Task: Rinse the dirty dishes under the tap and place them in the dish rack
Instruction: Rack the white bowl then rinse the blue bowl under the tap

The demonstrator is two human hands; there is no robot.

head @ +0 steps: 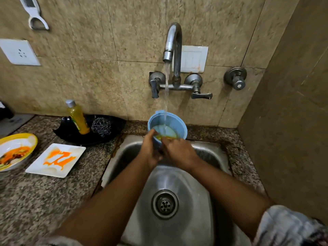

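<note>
A light blue bowl (174, 122) is held tilted over the back of the steel sink (209, 176), and water from the tap (173, 43) streams into it. Yellowish water pools inside the bowl. My left hand (150, 150) grips the bowl's near left rim. My right hand (179, 151) holds the near right rim, with fingers at the inner edge. On the counter to the left lie a white square plate (71, 162) smeared with orange sauce and a yellow-rimmed bowl (26, 139) with food remains.
A black tray (117, 125) behind the plates carries a yellow dish soap bottle (78, 118) and a steel scrubber (101, 126). Tap handles (201, 95) stick out from the tiled wall. A wall stands close on the right. No dish rack is in view.
</note>
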